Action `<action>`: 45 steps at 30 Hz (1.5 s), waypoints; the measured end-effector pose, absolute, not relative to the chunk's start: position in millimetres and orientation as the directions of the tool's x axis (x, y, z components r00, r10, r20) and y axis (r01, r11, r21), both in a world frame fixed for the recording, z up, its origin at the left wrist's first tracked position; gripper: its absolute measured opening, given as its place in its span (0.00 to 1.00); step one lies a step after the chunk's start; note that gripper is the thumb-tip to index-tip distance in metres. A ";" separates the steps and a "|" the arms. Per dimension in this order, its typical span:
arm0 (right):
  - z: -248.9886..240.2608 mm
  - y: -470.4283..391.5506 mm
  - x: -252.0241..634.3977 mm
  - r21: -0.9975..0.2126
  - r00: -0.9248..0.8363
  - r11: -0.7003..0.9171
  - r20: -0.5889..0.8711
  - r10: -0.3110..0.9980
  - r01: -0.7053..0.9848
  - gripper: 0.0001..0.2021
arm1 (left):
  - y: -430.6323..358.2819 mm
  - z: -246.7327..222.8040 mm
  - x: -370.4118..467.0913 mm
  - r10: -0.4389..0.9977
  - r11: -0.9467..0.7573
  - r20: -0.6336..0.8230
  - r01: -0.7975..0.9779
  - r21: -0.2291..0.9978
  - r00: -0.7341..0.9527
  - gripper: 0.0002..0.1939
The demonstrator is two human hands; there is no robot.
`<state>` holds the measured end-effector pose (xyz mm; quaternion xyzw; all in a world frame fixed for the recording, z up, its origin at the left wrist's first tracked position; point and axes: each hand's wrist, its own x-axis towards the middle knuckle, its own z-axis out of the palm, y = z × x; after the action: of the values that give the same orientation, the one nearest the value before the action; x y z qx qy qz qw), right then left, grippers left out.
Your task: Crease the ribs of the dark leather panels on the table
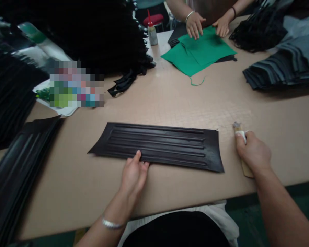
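Note:
A dark brown leather-like panel (pixel 157 145) with raised parallel ribs lies in front of me, its near edge slightly lifted. My left hand (pixel 135 173) pinches that edge, thumb on top and fingers underneath. To the right of the panel, apart from it, my right hand (pixel 254 152) is closed around a wooden-handled tool (pixel 247 169). White wrapping and a small grey tip show at the tool's far end; its exact kind is unclear. A stack of similar dark panels (pixel 23 164) lies at the left.
Tall black piles (pixel 98 34) stand at the back left, near black strips (pixel 125 82). A red-tipped bottle (pixel 152 34) stands beyond. Across the table (pixel 170 99), a co-worker's hands (pixel 195 25) are over green sheets (pixel 201 51). Grey-black layered pieces (pixel 283 68) lie at right.

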<state>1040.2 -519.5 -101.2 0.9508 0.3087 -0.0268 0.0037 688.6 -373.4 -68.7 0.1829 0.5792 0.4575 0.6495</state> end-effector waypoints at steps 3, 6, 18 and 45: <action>-102.3 -519.9 1039.9 0.012 0.801 -0.801 -0.029 0.598 0.598 0.26 | -436.8 -59.3 665.7 0.656 0.746 -0.746 -0.247 0.618 0.116 0.03; -98.5 -521.2 1048.3 -0.077 0.802 -0.804 -0.062 0.594 0.589 0.24 | -463.0 -40.0 653.4 0.275 0.832 -0.785 0.271 0.483 0.556 0.18; -65.5 -498.2 967.5 0.044 0.532 -0.531 -0.139 0.835 0.846 0.14 | -399.3 -77.9 766.9 0.502 -0.812 -0.005 0.474 0.342 0.865 0.34; -83.3 -457.5 1029.3 0.186 0.695 -0.683 -0.004 0.719 0.707 0.18 | -403.3 -90.5 762.5 0.485 -0.837 0.013 0.460 0.296 0.874 0.37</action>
<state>1029.3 -457.5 -83.3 0.9166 0.3888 0.0346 0.0865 762.5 -403.3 -90.5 0.9574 0.2470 0.0438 0.1431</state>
